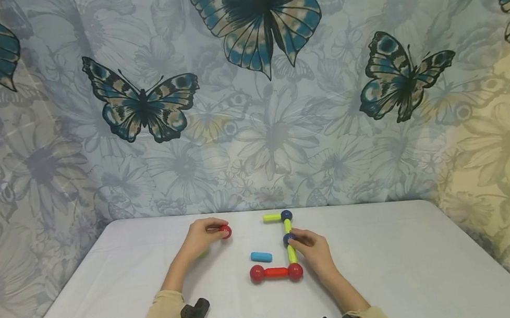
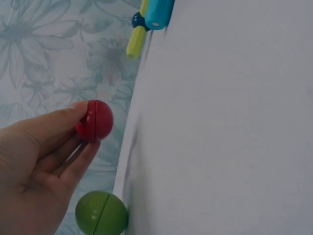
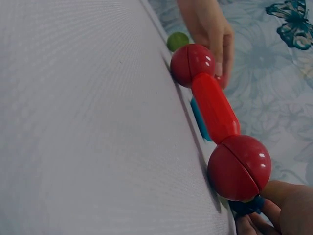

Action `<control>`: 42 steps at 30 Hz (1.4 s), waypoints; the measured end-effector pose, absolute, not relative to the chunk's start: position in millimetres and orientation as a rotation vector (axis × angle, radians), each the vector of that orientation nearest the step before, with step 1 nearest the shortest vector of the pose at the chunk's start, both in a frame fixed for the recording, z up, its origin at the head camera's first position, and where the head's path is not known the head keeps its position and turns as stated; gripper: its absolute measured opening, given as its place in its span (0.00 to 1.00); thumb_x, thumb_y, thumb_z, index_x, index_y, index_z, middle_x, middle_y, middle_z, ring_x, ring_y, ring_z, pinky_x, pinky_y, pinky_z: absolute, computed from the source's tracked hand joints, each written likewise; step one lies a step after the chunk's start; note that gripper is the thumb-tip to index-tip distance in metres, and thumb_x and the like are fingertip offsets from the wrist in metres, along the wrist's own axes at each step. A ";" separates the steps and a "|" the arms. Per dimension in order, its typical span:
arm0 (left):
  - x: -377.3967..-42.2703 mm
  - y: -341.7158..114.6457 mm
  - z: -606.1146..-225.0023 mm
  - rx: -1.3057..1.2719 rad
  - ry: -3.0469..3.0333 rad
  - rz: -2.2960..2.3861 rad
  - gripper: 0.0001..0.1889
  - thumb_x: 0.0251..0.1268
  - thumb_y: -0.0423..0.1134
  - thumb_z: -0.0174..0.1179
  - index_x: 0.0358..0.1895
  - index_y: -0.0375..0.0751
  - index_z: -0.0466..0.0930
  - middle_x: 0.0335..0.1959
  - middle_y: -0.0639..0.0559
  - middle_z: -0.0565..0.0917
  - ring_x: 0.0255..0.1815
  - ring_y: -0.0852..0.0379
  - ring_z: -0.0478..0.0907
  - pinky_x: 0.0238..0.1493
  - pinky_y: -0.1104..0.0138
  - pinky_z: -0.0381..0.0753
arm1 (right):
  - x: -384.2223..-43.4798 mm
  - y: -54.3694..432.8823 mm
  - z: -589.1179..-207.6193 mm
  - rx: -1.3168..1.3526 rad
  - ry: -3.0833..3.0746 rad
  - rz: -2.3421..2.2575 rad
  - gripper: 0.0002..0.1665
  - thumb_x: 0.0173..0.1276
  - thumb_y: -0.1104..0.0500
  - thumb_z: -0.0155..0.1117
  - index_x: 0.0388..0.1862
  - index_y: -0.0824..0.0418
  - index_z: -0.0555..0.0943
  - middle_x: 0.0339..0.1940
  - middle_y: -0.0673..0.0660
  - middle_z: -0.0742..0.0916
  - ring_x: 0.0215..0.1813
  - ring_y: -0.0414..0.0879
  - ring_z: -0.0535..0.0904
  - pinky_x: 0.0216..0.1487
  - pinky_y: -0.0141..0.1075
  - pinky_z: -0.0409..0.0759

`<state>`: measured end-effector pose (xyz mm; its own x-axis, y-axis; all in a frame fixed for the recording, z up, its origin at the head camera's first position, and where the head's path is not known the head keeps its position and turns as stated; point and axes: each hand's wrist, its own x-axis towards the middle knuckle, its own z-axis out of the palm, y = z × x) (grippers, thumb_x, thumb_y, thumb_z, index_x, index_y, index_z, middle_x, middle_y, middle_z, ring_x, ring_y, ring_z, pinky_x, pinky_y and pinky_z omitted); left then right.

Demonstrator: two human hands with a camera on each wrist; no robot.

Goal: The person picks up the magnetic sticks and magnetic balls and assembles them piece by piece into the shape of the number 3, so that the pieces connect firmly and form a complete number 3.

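Observation:
My left hand [image 1: 202, 239] pinches a loose red ball [image 2: 100, 121] between thumb and fingers, left of the joined pieces. A green ball [image 2: 101, 213] lies beside that hand, mostly hidden behind it in the head view. On the right, my right hand [image 1: 314, 251] grips the middle dark blue ball [image 1: 287, 239] of a stick-and-ball assembly. Yellow-green sticks run from this ball to another dark blue ball [image 1: 286, 215] behind and to a red corner ball [image 1: 295, 271] in front. From that corner a red stick [image 1: 276, 272] leads left to a further red ball [image 1: 257, 273].
A loose light blue stick [image 1: 261, 257] lies inside the bend of the assembly. One more yellow-green stick [image 1: 271, 218] points left from the rear blue ball. Beneath everything is a white-covered table [image 1: 418, 261], with a butterfly-patterned cloth [image 1: 276, 141] hanging behind its far edge.

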<state>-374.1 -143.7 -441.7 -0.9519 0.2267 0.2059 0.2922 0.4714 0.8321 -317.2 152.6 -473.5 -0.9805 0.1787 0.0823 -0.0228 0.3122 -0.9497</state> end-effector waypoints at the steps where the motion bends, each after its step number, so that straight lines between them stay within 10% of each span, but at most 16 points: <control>1: -375.0 -142.0 -441.2 -0.460 -2.622 -1.517 0.14 0.58 0.33 0.68 0.48 0.38 0.85 0.47 0.43 0.87 0.51 0.47 0.85 0.55 0.59 0.84 | -317.6 152.7 -473.6 -0.142 -2.400 1.741 0.19 0.64 0.60 0.67 0.55 0.60 0.82 0.61 0.59 0.83 0.66 0.56 0.77 0.64 0.45 0.77; 42: -405.4 -60.3 -455.6 -0.366 -2.498 -1.568 0.11 0.59 0.29 0.66 0.46 0.32 0.85 0.45 0.40 0.88 0.53 0.45 0.83 0.57 0.57 0.82 | -314.1 152.4 -470.0 -0.131 -2.405 1.746 0.19 0.64 0.60 0.68 0.55 0.61 0.82 0.61 0.60 0.83 0.67 0.57 0.76 0.64 0.46 0.76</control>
